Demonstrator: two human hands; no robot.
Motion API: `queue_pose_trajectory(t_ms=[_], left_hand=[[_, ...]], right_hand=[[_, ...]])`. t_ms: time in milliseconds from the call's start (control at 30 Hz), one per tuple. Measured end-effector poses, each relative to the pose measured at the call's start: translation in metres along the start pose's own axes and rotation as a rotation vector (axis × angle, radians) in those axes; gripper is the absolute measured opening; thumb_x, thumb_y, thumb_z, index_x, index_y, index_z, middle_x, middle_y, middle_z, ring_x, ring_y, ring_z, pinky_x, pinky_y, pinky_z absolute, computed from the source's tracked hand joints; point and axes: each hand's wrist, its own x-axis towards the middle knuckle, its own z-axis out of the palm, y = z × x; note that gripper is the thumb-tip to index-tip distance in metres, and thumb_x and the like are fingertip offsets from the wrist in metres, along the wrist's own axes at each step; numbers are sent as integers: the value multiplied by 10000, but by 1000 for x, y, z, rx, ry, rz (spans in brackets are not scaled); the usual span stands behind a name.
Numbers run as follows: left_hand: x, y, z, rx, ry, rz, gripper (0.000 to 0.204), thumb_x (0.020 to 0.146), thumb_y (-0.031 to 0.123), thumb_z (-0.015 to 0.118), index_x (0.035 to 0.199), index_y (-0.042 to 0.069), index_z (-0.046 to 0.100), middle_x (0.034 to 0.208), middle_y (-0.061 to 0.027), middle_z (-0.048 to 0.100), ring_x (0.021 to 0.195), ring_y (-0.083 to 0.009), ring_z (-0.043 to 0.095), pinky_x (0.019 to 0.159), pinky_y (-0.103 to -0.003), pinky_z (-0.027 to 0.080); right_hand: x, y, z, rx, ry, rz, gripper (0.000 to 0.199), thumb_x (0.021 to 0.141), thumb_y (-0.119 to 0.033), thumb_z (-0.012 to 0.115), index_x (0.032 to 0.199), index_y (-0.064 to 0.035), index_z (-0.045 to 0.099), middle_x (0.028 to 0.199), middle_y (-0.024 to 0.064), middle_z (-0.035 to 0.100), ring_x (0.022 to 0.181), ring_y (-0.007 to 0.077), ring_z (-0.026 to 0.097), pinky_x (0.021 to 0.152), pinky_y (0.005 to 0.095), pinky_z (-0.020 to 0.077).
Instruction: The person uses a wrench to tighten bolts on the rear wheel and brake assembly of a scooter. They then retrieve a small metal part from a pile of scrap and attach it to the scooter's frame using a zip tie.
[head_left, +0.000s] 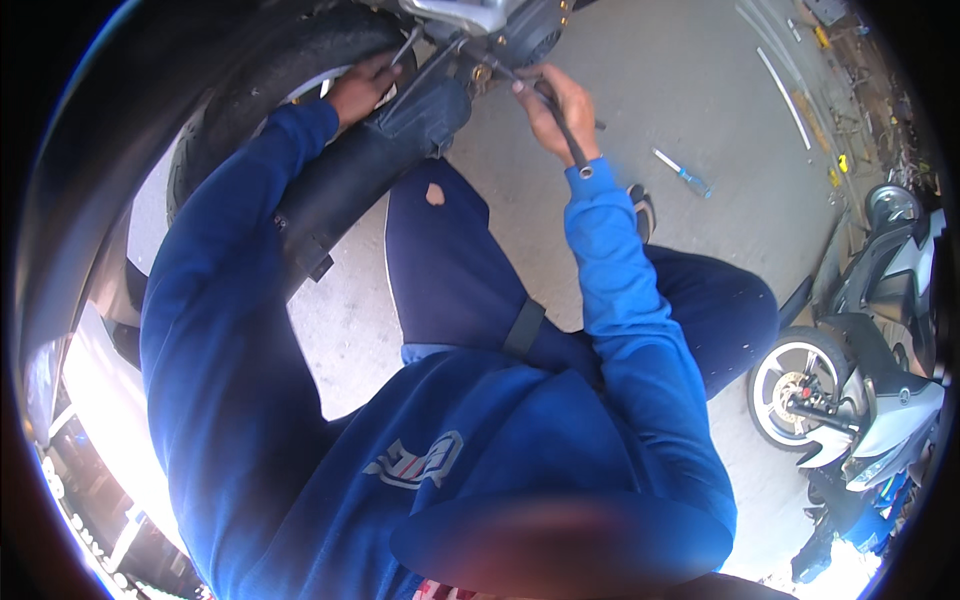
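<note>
Right hand (556, 105) was clenched around a dark metal wrench (562, 125), its ring end sticking out past the wrist by the blue cuff — the working end sat on a fitting at the motorcycle's underside, just right of the black exhaust muffler (365, 170). Left hand (362, 85) reached up behind the muffler beside the rear tyre (270, 70); fingers were curled against something there, but what they gripped couldn't be told. A blue-handled screwdriver (683, 174) lay on the concrete floor (700, 80), well apart to the right. Another motorcycle (860, 390) stood far right.
</note>
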Motion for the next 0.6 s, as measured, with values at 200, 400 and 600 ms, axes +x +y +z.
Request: queue_pose_trajectory(t_ms=[200,400,600], left_hand=[[-24,31,-35,-177,-66,-287,353,916,189,477,1215,10,532,1009,-138,600,810,-193,569,684,-319,469],[-31,79,-46,-622,7,-528,265,898,133,541,1130,19,603,860,-65,596,570,-101,458,429,-239,340],[-26,80,-61,78,129,-81,328,828,130,628,1144,42,627,965,-132,671,719,-250,629,674,-347,501]], right_hand=[[0,-3,-1,15,-41,2,164,829,-134,690,966,-49,658,538,15,482,514,89,413,503,273,341],[-1,-4,-1,17,-86,111,166,836,-128,681,974,-42,650,564,-2,484,521,88,405,513,270,345],[1,-4,-3,34,-38,-95,164,854,-144,660,989,-54,638,524,26,479,488,102,399,489,303,333]])
